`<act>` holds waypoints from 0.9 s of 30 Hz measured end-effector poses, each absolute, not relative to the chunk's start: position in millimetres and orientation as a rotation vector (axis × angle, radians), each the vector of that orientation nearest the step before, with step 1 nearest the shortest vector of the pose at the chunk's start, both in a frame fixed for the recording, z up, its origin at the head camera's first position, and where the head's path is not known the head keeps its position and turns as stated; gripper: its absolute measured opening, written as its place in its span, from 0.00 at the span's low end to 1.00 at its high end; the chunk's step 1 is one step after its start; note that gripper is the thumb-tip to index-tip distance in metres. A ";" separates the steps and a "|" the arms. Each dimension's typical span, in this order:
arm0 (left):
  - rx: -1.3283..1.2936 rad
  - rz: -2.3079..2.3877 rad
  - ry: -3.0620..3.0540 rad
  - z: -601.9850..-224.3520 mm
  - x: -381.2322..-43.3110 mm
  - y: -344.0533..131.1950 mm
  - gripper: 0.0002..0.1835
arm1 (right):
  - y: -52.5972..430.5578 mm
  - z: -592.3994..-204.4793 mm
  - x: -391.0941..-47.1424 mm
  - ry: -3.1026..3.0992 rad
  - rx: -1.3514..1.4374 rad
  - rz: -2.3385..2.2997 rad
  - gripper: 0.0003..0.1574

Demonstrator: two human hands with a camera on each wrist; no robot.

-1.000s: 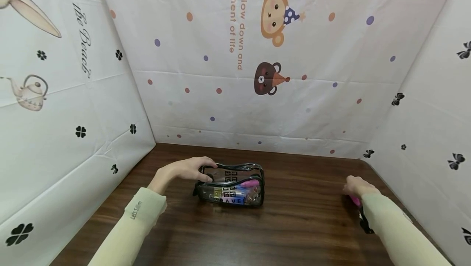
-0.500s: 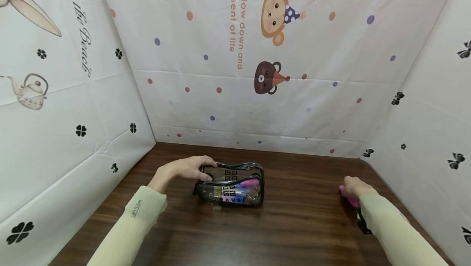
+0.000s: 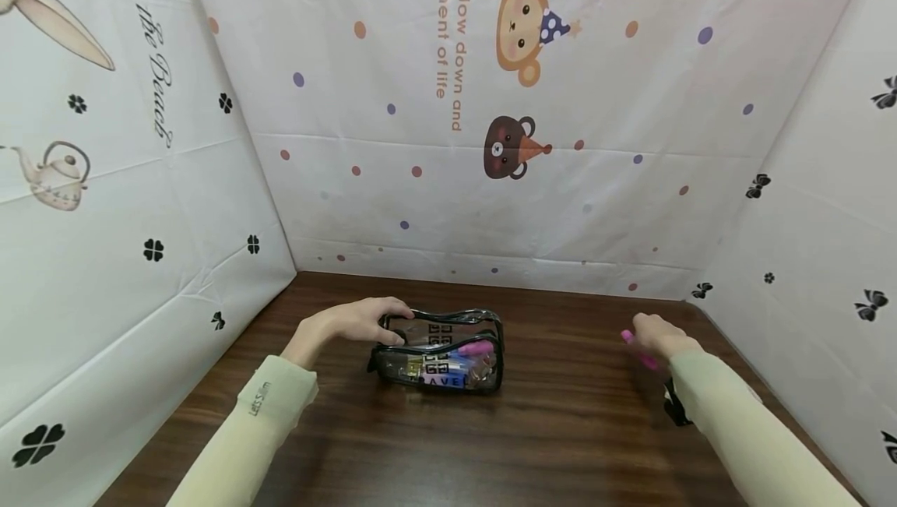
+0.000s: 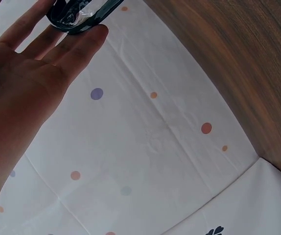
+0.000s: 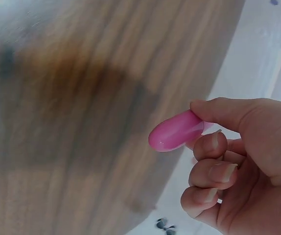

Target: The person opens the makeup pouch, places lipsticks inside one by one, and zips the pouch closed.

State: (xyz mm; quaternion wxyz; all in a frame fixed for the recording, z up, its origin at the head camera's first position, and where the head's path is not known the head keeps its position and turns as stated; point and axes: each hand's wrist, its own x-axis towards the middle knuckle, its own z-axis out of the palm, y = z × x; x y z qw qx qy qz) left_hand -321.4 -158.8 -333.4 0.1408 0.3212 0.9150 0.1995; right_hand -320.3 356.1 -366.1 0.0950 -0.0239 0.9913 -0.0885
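A clear pouch with black trim (image 3: 392, 378) sits on the table, its top gaping. Through its front show a pink item (image 3: 476, 348), blue items (image 3: 455, 373) and something yellow. My left hand (image 3: 364, 318) holds the pouch by its left end, thumb and fingers at the black rim; in the left wrist view its fingers lie against that trim (image 4: 84, 25). Over at the right, my right hand (image 3: 657, 333) pinches a small pink stick with a rounded end (image 5: 175, 132) between thumb and index finger. Its other fingers are curled in toward the palm. The hand covers the stick's middle.
The dark wooden table (image 3: 561, 429) is bounded by a printed white cloth at the back (image 3: 596, 219), left (image 3: 210, 312) and right (image 3: 806, 297). A black device (image 3: 676, 406) sits at the right wrist.
My right hand has moved left and a little away from me with the pink stick, of which more shows now. The left hand and the pouch have stayed in place.
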 end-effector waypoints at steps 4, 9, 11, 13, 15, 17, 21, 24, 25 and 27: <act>0.928 0.580 2.647 -332.2 -320.8 -158.7 0.29 | 345.0 -357.1 -327.3 2.961 -0.106 -0.257 0.21; 0.915 0.582 2.647 -332.7 -320.1 -158.5 0.28 | 334.2 -351.6 -332.7 2.978 -0.161 -0.238 0.23; 0.909 0.585 2.645 -333.5 -319.6 -158.1 0.29 | 330.2 -350.5 -333.6 2.972 -0.164 -0.254 0.22; 0.905 0.588 2.646 -333.9 -318.8 -157.7 0.28 | 326.5 -348.7 -334.7 2.976 -0.179 -0.262 0.19; 0.905 0.585 2.649 -334.3 -318.6 -157.6 0.29 | 322.1 -346.6 -336.1 2.981 -0.188 -0.263 0.21; 0.916 0.576 2.652 -333.9 -318.9 -157.7 0.29 | 318.1 -343.5 -337.7 2.994 -0.208 -0.248 0.22; 0.922 0.571 2.655 -333.5 -319.7 -157.7 0.28 | 308.6 -338.0 -339.9 3.005 -0.220 -0.255 0.25; 0.914 0.573 2.652 -333.5 -319.8 -157.7 0.28 | 301.5 -333.7 -340.6 3.016 -0.234 -0.260 0.22; 0.920 0.573 2.650 -333.4 -319.7 -157.8 0.28 | 299.0 -332.5 -340.7 3.022 -0.246 -0.253 0.22; 0.923 0.569 2.649 -333.6 -319.7 -157.9 0.29 | 294.5 -330.0 -340.7 3.025 -0.261 -0.246 0.22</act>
